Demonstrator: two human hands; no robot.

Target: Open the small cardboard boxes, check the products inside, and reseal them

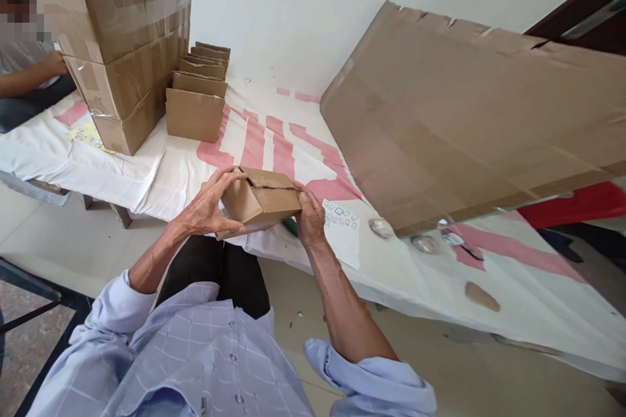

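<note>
A small brown cardboard box [278,203] is held between my two hands at the table's near edge, tilted, with its top flaps folded together along a seam. My left hand [208,205] grips its left end, thumb low and fingers over the upper edge. Around the right end, my right hand [310,214] has its fingers wrapped. Something green [290,227] shows partly behind the box, near my right hand; its kind is hidden. A paper sheet with drawn shapes [342,231] lies on the cloth just right of that hand.
Taped cartons [132,26] are stacked at the left, beside a row of open small boxes [195,111]. A large cardboard sheet [469,117] leans at the right. Tape rolls [381,228] lie on the cloth-covered table [415,277]. Another person's arm [34,78] is at far left.
</note>
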